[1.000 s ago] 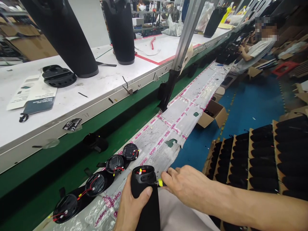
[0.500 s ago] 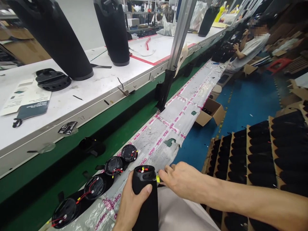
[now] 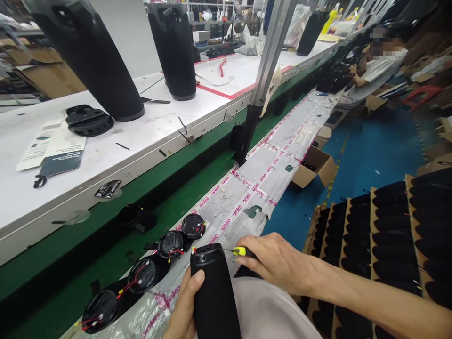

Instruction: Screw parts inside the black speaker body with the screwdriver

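Observation:
My left hand (image 3: 185, 306) is wrapped round a black cylindrical speaker (image 3: 215, 296) with a fabric-like side, held tilted in front of my lap. A small bit of red and yellow wiring pokes out at its top rim. My right hand (image 3: 273, 256) grips a screwdriver (image 3: 240, 251) with a yellow and black handle. Its thin metal shaft points left towards the speaker's top edge; I cannot tell whether the tip touches it. Left of the speaker, several black speakers (image 3: 143, 274) lie in a row with red wires and connectors on their round ends.
A plastic-covered bench strip (image 3: 243, 197) runs away ahead. Left is a white table (image 3: 155, 120) with upright speakers (image 3: 173, 52). A metal post (image 3: 268, 61) rises between. Racked speakers (image 3: 391, 235) fill the right, beyond an open carton (image 3: 314, 167). A person (image 3: 377, 70) sits farther along.
The speaker has turned so that its open top faces away more. My right hand has drawn slightly right, and the screwdriver's shaft now shows. The view has shifted a little left.

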Demonstrator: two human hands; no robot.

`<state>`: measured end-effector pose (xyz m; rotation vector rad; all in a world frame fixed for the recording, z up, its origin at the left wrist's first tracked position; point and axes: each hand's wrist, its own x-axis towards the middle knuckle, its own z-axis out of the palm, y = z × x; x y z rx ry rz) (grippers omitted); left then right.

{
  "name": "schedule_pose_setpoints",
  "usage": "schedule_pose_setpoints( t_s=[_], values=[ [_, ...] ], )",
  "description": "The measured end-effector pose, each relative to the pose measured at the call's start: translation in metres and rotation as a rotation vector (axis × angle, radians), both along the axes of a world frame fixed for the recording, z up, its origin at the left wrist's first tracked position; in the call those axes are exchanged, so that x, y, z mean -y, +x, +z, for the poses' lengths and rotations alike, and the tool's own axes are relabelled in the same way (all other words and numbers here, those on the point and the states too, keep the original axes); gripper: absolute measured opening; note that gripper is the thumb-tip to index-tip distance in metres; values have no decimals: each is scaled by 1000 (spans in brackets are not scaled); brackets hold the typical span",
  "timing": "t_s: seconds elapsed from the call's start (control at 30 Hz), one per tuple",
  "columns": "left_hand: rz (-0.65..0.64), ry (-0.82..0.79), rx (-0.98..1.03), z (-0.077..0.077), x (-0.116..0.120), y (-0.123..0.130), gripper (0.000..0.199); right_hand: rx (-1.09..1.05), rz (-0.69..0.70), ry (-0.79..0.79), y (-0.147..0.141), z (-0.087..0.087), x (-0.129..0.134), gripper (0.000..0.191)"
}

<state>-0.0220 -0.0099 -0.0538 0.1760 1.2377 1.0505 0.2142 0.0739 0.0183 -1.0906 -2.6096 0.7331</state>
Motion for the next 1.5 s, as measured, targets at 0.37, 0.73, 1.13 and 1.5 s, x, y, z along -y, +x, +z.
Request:
schedule_pose_setpoints(
  t_s=[0.37, 0.73, 1.13, 1.5],
  values=[
    [-63, 169, -154, 23, -3, -7, 71, 236, 92, 2, -13, 11, 8, 15],
    [-182, 261, -283, 36, -8, 2, 68, 349, 219, 205, -19, 9, 5, 19],
    [-222, 290, -225, 35, -14, 6, 71, 327, 241, 308, -11, 1, 1, 15],
    [-260, 250, -529, 42, -10, 6, 81, 403, 281, 311, -11, 16, 4, 10]
  ],
)
